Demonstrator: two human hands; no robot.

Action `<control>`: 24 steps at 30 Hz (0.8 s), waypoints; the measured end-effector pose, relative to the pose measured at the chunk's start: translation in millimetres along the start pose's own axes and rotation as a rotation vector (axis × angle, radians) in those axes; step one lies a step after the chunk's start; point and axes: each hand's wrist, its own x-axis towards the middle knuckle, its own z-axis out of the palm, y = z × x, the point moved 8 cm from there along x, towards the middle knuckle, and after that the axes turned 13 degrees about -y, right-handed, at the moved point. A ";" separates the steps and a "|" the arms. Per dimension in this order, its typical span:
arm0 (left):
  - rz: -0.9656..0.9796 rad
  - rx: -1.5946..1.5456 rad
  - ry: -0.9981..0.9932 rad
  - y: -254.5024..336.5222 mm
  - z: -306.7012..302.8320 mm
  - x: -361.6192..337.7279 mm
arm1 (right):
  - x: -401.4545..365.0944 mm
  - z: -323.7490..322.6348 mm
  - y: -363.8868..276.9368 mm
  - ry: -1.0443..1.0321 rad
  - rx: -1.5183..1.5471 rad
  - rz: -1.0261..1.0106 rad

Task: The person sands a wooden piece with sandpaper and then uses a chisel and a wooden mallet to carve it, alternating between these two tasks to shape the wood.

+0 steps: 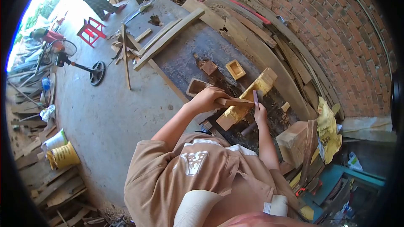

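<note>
Left hand (207,99) clenches a stick (235,101), right hand (260,112) a chisel (255,96), over the block (246,101) at the edge of the bench (189,54)

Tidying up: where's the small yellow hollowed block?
Head view, centre: the yellow hollowed block lies on the dark workbench, just beyond the pale beam, right of a brown block.

A brick wall (336,38) flanks the sunlit concrete floor (105,113).

Left hand (208,99) gripping wood bar (235,101), right hand (260,113) holding chisel (255,96)
</note>
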 end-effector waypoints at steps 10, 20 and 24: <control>-0.402 -0.926 0.720 -126.2 -54.7 -71.6 | -0.1 3.4 -15.0 -0.129 -0.196 0.219; -0.197 -1.699 1.543 -307.4 -21.2 -147.4 | 7.2 7.5 -7.3 -0.082 -0.224 0.096; -0.257 -1.615 1.754 -341.6 -20.1 -163.8 | 6.5 6.8 -15.8 -0.087 -0.238 0.129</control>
